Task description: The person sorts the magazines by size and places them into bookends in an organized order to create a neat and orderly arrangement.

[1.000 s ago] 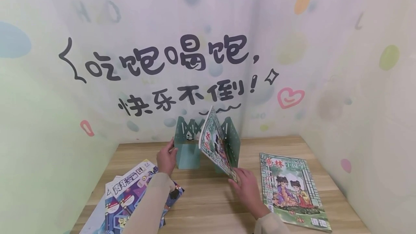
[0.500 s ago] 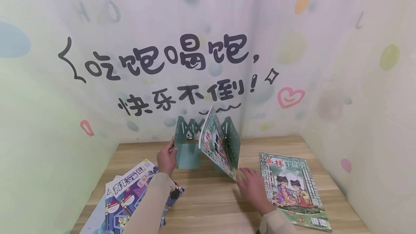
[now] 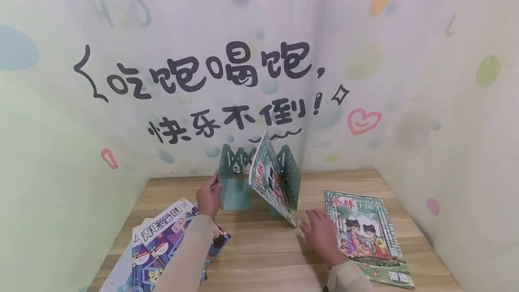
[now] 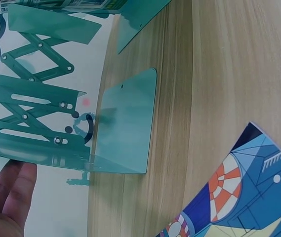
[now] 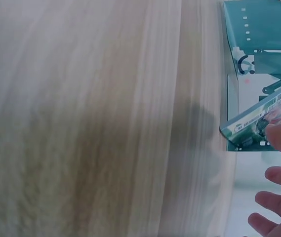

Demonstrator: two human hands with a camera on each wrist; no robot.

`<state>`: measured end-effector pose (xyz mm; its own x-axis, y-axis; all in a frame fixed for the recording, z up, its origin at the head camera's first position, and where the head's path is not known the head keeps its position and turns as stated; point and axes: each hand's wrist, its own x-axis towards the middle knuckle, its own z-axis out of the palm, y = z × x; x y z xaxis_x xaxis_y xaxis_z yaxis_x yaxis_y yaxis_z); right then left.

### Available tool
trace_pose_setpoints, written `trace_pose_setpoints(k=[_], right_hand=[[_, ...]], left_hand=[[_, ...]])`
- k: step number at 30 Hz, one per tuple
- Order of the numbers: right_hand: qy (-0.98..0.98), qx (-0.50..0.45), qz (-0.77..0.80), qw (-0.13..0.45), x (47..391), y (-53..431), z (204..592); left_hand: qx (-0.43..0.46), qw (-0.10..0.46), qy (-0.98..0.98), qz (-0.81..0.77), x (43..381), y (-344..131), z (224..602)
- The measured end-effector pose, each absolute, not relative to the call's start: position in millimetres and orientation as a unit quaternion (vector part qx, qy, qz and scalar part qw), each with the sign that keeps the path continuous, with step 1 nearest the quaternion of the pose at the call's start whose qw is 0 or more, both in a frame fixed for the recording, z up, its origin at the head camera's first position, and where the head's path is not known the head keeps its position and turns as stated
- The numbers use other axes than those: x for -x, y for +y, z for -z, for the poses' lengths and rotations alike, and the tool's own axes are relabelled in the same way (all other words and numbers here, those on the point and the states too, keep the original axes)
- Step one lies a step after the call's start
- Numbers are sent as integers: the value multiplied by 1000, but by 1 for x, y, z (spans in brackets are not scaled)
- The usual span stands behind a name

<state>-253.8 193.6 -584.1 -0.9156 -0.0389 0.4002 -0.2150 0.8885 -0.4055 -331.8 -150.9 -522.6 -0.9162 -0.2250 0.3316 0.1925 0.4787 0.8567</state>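
My left hand (image 3: pixel 208 199) pinches the left end plate of a green metal expandable bookend (image 3: pixel 235 195); in the left wrist view its thumb and fingers (image 4: pixel 19 190) lie on either side of that plate. Inside the bookend a green-covered magazine (image 3: pixel 269 186) stands on edge, leaning near the right end plate, with its near lower corner jutting out in front. My right hand (image 3: pixel 320 235) is just right of that corner, fingers spread and holding nothing. In the right wrist view the thumb overlaps the cover of the magazine (image 5: pixel 266 113).
A second green magazine (image 3: pixel 371 238) lies flat at the right of the wooden table (image 3: pixel 259 256). Several blue and purple magazines (image 3: pixel 162 242) lie overlapping at the left, partly behind my left sleeve. A patterned wall (image 3: pixel 259 21) with lettering rises behind the table.
My right hand has let go of the standing magazine's near edge and moved a little to the right, its fingers spreading. The magazine stays leaning in the bookend; my left hand keeps its place.
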Motion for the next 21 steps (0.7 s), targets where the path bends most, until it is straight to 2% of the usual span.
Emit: trace_pose_setpoints(k=[6, 13, 21], right_hand=[[-956, -61, -205, 202, 255, 200, 588], [-975, 6, -198, 100, 253, 211, 599], [-975, 20, -193, 109, 255, 220, 608]], left_hand=[[-13, 195, -834, 516, 332, -152, 521], [-23, 187, -834, 519, 331, -150, 520], [-19, 200, -833, 515, 333, -151, 521]])
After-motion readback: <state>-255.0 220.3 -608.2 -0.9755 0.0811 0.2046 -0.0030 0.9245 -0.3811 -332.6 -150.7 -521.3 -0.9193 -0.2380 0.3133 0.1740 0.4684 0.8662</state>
